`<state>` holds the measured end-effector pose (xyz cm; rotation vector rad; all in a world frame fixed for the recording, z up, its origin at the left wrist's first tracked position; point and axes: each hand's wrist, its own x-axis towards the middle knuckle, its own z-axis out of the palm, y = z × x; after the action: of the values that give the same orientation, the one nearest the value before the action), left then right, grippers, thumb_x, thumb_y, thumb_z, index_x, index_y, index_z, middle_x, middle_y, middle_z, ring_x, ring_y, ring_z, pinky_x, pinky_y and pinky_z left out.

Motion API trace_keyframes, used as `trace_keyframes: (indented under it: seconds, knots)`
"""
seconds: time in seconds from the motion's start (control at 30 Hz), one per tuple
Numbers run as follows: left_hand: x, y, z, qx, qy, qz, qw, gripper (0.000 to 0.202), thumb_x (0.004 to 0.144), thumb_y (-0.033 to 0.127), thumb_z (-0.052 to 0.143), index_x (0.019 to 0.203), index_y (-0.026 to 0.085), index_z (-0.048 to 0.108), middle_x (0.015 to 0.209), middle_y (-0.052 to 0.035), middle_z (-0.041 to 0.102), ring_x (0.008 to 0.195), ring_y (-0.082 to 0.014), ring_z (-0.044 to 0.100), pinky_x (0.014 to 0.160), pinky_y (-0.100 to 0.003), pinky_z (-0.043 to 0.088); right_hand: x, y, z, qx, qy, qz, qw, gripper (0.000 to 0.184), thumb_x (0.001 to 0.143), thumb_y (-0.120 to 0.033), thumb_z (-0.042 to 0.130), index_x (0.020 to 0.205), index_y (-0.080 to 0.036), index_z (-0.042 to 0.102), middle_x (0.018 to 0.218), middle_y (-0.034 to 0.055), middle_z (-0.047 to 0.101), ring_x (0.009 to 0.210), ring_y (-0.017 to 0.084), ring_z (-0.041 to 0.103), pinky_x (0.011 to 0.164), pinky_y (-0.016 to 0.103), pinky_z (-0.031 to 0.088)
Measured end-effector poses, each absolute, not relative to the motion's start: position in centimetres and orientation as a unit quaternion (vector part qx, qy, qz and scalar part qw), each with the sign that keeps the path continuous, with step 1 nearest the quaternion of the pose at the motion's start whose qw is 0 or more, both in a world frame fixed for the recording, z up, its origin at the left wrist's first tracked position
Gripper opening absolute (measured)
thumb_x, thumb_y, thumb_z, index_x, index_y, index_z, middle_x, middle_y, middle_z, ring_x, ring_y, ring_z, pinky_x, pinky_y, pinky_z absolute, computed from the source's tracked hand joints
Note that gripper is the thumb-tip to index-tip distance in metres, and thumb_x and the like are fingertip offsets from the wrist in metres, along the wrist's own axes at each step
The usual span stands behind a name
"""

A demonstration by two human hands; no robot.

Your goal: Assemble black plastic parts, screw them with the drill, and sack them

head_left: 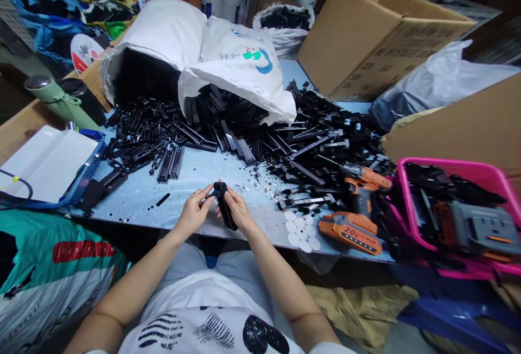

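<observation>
Near the front edge of the table, both my hands are on one long black plastic part [226, 208]. My right hand [239, 208] is closed around its right side. The fingers of my left hand [194, 210] pinch at the upper left end of the part, by a rounded black knob; whether a smaller piece is between them is hidden. A thin black strip [163, 200] lies on the table to the left of my hands. Further back, several dark ribbed pieces [171, 164] lie side by side.
Black parts spill from two white sacks [244, 61]. An orange cordless drill [358, 202] lies on the right, beside a pink basket [411, 207] of parts and white discs [301, 232]. A cardboard box [350, 39] stands behind; a blue tray [87, 166] and green flask [61, 101] are left.
</observation>
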<state>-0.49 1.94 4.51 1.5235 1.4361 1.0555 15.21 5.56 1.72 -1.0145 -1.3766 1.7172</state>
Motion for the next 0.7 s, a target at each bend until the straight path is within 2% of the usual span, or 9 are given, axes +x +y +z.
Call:
trace_keyframes:
  seconds: [0.07,0.13,0.27,0.4,0.6,0.7]
  knots:
    - [-0.3,1.9,5.0,0.649,0.561,0.399,0.323,0.04,0.091,0.032,0.047,0.127,0.017,0.055,0.089,-0.0058,0.058,0.077,-0.0143,0.058,0.071,-0.027,0.048,16.4,5.5,1.9,-0.379,-0.578,0.63,0.354,0.061,0.089,-0.054,0.041,0.142,-0.023,0.036,0.081,0.0029,0.06,0.056,0.012,0.055,0.054,0.029,0.051]
    - [-0.1,1.7,5.3,0.684,0.559,0.377,0.278,0.038,0.091,0.029,0.046,0.126,0.018,0.056,0.089,-0.0059,0.057,0.083,-0.0159,0.057,0.077,-0.029,0.047,17.8,5.7,2.2,-0.362,-0.67,0.546,0.348,0.056,0.088,-0.049,0.048,0.138,-0.023,0.043,0.089,0.0048,0.06,0.063,0.012,0.055,0.061,0.029,0.051]
    - [1.2,1.0,5.4,0.692,0.547,0.416,0.221,0.036,0.093,0.025,0.043,0.126,0.019,0.055,0.09,-0.0057,0.056,0.082,-0.0145,0.057,0.077,-0.028,0.048,18.8,5.6,2.9,-0.335,-0.766,0.412,0.363,0.052,0.089,-0.041,0.051,0.137,-0.022,0.044,0.096,0.0065,0.059,0.085,0.016,0.056,0.079,0.034,0.049]
    - [3.0,0.8,5.7,0.637,0.544,0.523,0.156,0.036,0.094,0.021,0.041,0.128,0.019,0.053,0.096,-0.0084,0.056,0.087,-0.015,0.057,0.078,-0.029,0.048,17.1,4.2,3.1,-0.371,-0.726,0.396,0.423,0.054,0.091,-0.043,0.046,0.141,-0.022,0.038,0.103,0.0096,0.058,0.085,0.018,0.058,0.075,0.034,0.052]
    - [3.5,1.8,5.1,0.613,0.548,0.541,0.175,0.034,0.095,0.028,0.039,0.122,0.019,0.058,0.101,-0.0101,0.06,0.092,-0.0175,0.057,0.082,-0.032,0.049,14.5,2.8,2.6,-0.416,-0.69,0.382,0.453,0.054,0.093,-0.042,0.041,0.143,-0.023,0.034,0.107,0.0093,0.059,0.088,0.018,0.058,0.076,0.033,0.052]
    - [3.6,1.6,3.0,0.55,0.605,0.54,0.199,0.037,0.095,0.03,0.035,0.123,0.018,0.056,0.106,-0.0116,0.06,0.095,-0.019,0.058,0.083,-0.035,0.049,14.8,3.7,2.4,-0.426,-0.736,0.361,0.383,0.051,0.095,-0.04,0.035,0.144,-0.025,0.031,0.11,0.0082,0.06,0.092,0.018,0.058,0.08,0.032,0.05]
